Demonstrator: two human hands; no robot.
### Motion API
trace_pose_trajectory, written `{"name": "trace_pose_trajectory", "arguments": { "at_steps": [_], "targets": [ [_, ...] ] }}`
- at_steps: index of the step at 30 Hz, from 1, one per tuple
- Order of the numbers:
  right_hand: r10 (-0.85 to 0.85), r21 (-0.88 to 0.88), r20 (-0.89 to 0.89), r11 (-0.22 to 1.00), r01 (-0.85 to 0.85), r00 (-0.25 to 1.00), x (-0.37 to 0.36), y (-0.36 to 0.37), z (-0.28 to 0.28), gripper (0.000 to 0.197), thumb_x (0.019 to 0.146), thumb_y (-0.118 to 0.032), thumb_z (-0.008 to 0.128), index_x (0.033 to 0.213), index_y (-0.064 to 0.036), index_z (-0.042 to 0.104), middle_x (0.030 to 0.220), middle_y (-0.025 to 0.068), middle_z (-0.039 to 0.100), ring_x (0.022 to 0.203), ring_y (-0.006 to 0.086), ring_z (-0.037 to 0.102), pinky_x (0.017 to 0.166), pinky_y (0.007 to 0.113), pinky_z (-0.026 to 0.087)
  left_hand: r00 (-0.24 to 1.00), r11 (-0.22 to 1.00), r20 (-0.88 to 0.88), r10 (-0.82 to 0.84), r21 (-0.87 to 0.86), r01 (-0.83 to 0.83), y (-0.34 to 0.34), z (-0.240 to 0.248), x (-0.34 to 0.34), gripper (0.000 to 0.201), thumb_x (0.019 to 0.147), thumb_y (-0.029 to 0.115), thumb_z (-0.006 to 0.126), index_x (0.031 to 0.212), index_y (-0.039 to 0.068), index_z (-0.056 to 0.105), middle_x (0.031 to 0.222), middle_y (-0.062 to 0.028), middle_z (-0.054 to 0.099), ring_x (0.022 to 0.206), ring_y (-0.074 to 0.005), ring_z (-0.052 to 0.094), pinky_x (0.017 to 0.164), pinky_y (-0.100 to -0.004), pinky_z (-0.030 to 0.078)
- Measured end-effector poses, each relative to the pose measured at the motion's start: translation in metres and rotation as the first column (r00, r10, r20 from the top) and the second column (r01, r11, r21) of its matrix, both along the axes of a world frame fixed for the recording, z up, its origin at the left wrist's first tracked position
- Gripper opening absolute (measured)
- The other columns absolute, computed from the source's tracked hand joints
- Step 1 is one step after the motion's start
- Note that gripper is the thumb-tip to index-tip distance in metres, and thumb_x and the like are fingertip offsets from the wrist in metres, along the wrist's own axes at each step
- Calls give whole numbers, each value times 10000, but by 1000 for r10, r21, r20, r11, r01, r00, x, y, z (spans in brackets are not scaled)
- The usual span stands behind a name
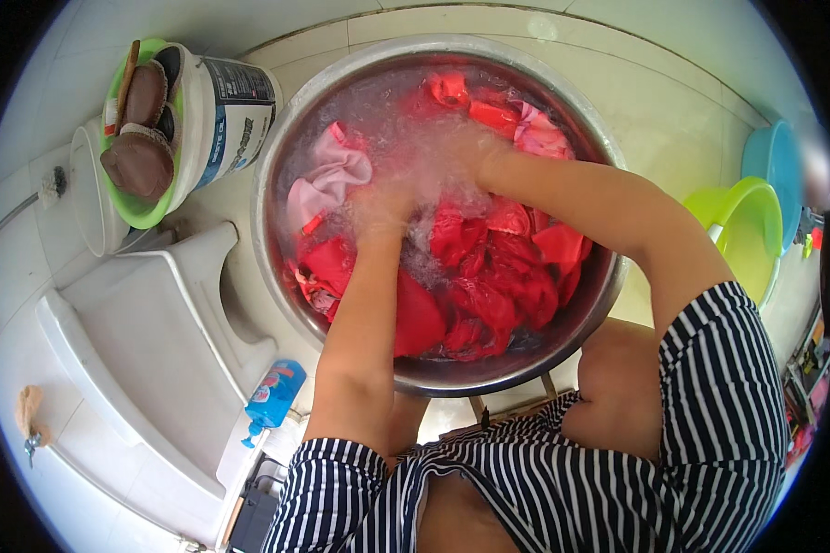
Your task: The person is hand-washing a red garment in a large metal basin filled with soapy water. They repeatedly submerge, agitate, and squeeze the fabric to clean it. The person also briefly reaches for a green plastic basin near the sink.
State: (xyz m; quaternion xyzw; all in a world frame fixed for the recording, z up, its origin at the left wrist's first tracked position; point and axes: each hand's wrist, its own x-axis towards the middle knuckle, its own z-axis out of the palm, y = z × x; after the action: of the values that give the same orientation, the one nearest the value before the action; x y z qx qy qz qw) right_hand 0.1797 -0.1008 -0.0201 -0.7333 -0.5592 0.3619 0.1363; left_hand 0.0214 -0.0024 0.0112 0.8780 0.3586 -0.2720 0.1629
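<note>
A wide metal basin [443, 42] of cloudy water stands in front of me with wet laundry in it. Both forearms reach down into the water. My left hand [383, 205] is sunk to the wrist left of the middle, close to a pale pink cloth [330, 173]. Farther in and to the right, my right hand [470, 155] is under the frothy surface. Splashing water hides the fingers of both hands, along with anything they touch. Red garments [503, 286] fill the near and right part of the basin; more red cloth [448, 88] shows at the far side.
Brown slippers [140, 164] sit in a green-rimmed basin atop a white bucket [235, 115] at the far left. Below it is a white sink-like fixture [148, 369], with a blue pump bottle [274, 394] beside it. Green [752, 235] and blue [765, 152] tubs stand at the right.
</note>
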Motion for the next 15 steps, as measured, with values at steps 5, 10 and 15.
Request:
{"name": "trace_pose_trajectory", "arguments": {
  "at_steps": [5,10,15],
  "targets": [
    [-115,86,11,990,114,993,0,-12,83,445,952,-342,583,1315,-85,606,1336,199,614,1291,393,548,1049,528,463,977,979,77,199,19,-201,47,-36,-11,392,927,311,598,1190,34,686,1176,-231,703,1021,-406,699,869,-502,556],
    [-57,354,412,930,-102,909,27,-66,74,785,896,-406,719,1537,-117,370,1447,224,496,1379,390,428,1110,534,395,154,137,62,986,-832,-538,70,-62,-57,419,1010,340,527,1292,46,626,1233,-151,708,1087,-324,702,936,-460,558],
    [-123,-119,195,982,148,973,34,-60,69,964,821,-395,765,1596,-127,259,1425,288,496,1280,444,529,1003,517,490,-13,-121,-134,991,-849,-514,20,40,-67,462,1023,366,502,1356,56,586,1251,-103,687,1173,-283,658,989,-455,532]
  ]
}}
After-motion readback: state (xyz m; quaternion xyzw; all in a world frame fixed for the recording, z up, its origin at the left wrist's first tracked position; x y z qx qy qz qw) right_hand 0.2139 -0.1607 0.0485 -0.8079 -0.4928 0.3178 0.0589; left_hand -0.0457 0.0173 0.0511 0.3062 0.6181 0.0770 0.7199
